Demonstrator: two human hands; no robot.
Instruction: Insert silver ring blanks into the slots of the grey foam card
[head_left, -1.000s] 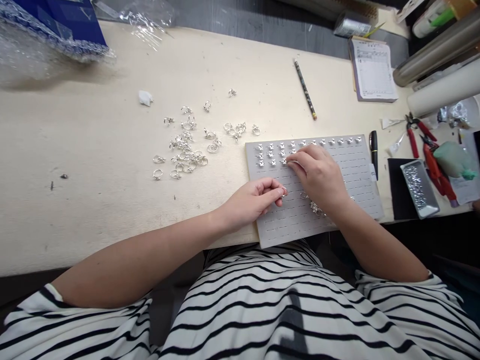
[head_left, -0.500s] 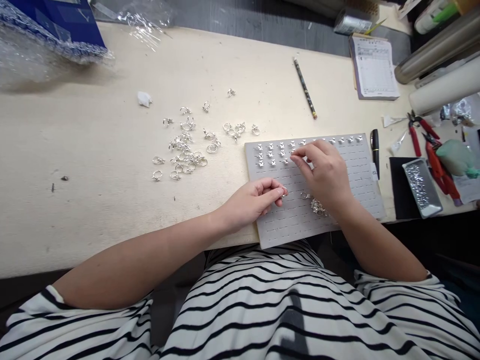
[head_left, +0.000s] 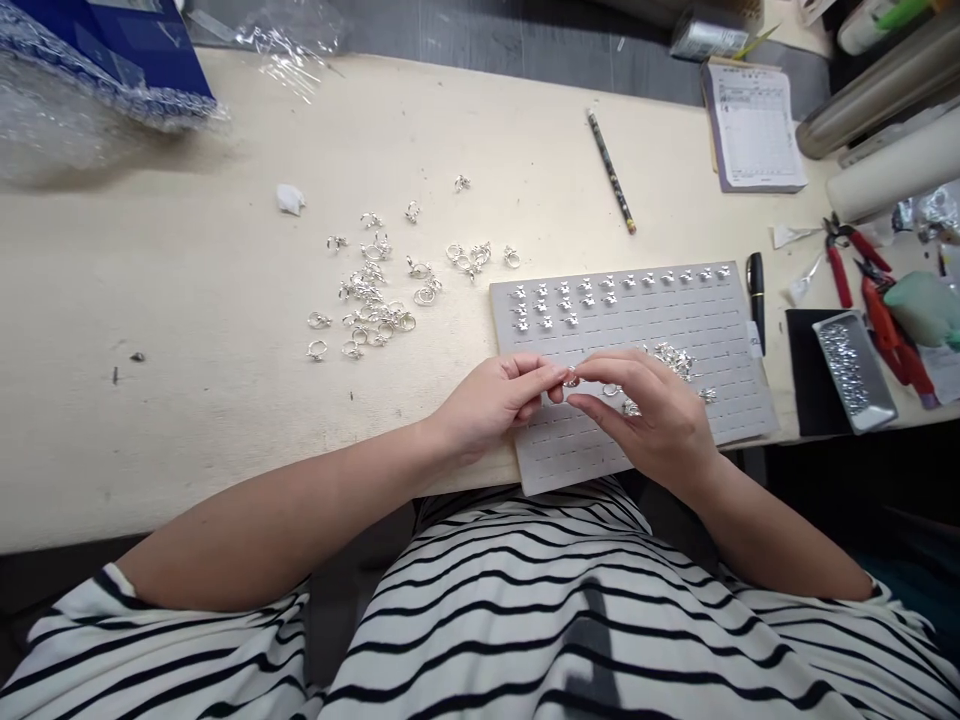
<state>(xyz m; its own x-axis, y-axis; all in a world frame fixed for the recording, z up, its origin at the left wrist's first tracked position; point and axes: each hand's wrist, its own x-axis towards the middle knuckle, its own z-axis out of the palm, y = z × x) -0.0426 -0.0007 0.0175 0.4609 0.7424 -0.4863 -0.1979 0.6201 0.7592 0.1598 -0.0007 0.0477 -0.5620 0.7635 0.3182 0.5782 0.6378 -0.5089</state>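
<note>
Pinched between the thumb and fingers of my left hand (head_left: 499, 402) is a small silver ring (head_left: 571, 379), just above the grey slotted ring board (head_left: 566, 455). My right hand (head_left: 664, 410) reaches toward it from the other side. Its index fingertip is at the ring, while its thumb stays apart below. Silver rings (head_left: 565, 303) stand in the board's slots in rows along the far side. A loose heap of rings (head_left: 673, 360) lies on the board, partly covered by my right hand.
More loose rings (head_left: 367, 295) are scattered on the table left of the board. A pencil (head_left: 611, 170) and a receipt pad (head_left: 757, 130) lie behind. To the right are a black pen (head_left: 756, 300), red-handled pliers (head_left: 838, 265) and a tray of small metal pieces (head_left: 851, 370). Blue packaging (head_left: 127, 50) sits far left.
My right hand has drawn back from the third row of the board to the ring in my left hand, its fingers parting. The ring heap shows more now. My left hand is nearly still.
</note>
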